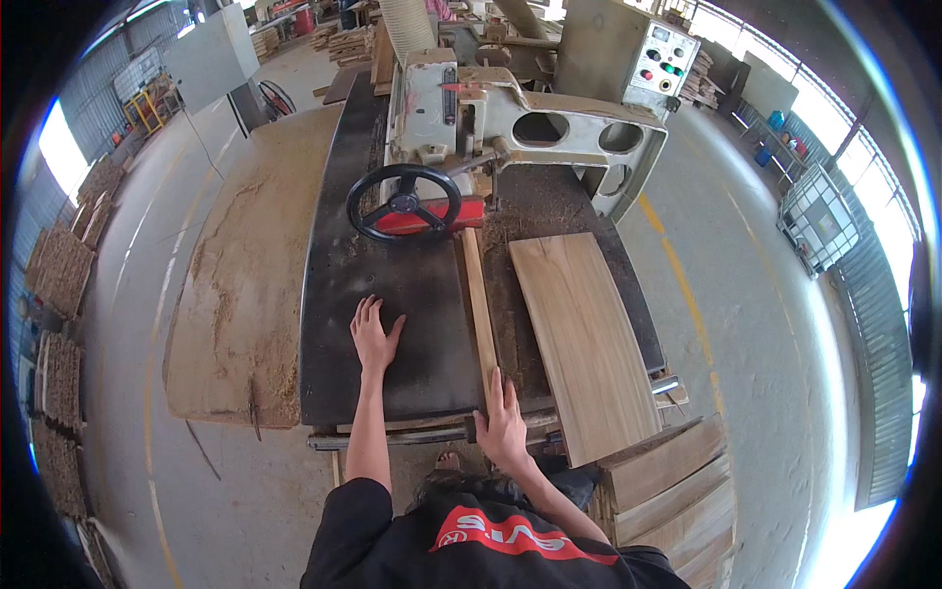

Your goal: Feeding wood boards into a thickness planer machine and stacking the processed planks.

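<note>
Pressing right hand (502,424) grip on wood strip's (478,304) near end.

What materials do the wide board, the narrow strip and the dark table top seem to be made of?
Wide board: bare, unfinished wood, pale tan with visible grain. Narrow strip under the right hand: the same pale wood. Table top under the left hand: probably metal, dark, matte, dusted with sawdust.

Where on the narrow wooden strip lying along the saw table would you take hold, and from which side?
Probably at its near end, from above. The narrow wooden strip lies flat, running away toward the machine, and its near end sits at the table edge under the right hand. The wide board crowds its right side.
</note>
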Motion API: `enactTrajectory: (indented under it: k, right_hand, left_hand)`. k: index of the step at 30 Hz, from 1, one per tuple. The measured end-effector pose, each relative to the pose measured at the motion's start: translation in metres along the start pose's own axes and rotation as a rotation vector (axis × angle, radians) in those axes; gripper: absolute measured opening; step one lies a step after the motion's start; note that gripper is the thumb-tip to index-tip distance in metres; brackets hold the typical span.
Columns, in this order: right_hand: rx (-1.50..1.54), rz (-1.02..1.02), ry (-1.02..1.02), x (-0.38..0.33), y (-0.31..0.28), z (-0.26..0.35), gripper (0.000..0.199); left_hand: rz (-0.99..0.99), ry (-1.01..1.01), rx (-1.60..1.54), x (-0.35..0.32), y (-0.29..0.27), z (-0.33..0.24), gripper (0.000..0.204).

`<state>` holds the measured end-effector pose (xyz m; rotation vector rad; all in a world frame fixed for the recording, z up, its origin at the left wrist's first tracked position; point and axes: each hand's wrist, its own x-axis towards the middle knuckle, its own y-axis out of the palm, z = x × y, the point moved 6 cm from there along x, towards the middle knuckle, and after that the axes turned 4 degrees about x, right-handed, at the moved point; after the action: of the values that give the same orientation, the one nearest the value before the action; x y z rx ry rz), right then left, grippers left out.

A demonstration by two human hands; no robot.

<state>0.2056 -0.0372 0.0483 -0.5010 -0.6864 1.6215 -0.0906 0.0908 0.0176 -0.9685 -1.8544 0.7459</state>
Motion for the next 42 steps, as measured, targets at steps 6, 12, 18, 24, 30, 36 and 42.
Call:
enactTrajectory:
  k: [6,12,18,24,30,36,42]
  right_hand:
    - [-0.018,-0.002,-0.052,0.002,0.002,0.001,0.093]
    - [-0.033,0.024,-0.003,0.001,0.003,0.000,0.094]
    - [-0.032,0.021,-0.008,0.001,0.002,0.001,0.094]
    - [-0.045,0.002,-0.059,0.001,0.003,0.001,0.093]
    - [-0.047,0.006,-0.058,0.001,0.004,-0.001,0.093]
    - [-0.054,-0.003,-0.079,0.000,0.002,0.002,0.092]
    - [-0.004,-0.012,-0.024,0.001,0.001,0.005,0.091]
  left_hand:
    - [0.001,-0.005,0.022,0.001,0.000,0.001,0.060]
    - [0.026,-0.020,0.026,0.001,-0.002,0.001,0.061]
    - [0.042,-0.021,0.031,0.001,-0.002,0.001,0.063]
    - [0.027,-0.012,0.020,0.001,-0.002,0.002,0.062]
    - [-0.021,-0.009,-0.015,-0.001,-0.001,0.004,0.061]
    - [-0.168,-0.063,-0.040,-0.005,-0.004,0.013,0.055]
    - [-0.182,-0.047,-0.070,0.007,0.002,0.032,0.056]
